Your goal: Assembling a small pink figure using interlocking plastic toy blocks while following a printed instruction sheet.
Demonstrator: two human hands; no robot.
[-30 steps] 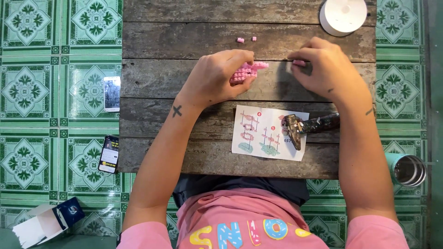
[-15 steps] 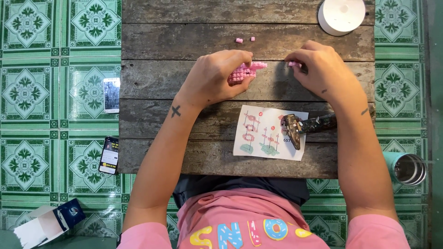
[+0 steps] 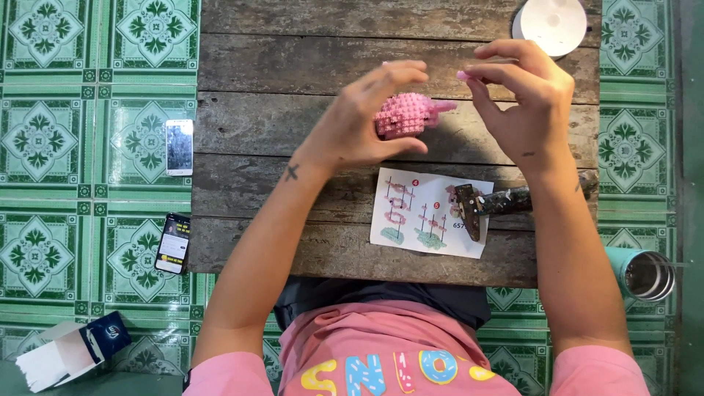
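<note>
My left hand grips a rounded pink model of tiny building bricks, lifted above the wooden table. A thin pink piece sticks out of the model toward the right. My right hand is raised just right of the model and pinches one small pink brick between thumb and forefinger. The two hands are a short gap apart. Below them a printed instruction sheet with coloured diagrams lies flat on the table.
A dark tool rests on the sheet's right edge. A white round container stands at the table's far right. Two phones and a small box lie on the green tiled floor at left; a teal cup sits at right.
Both hands have lifted off the table toward the camera. The left brought the pink model up with it; the right now holds a small pink brick up beside it.
</note>
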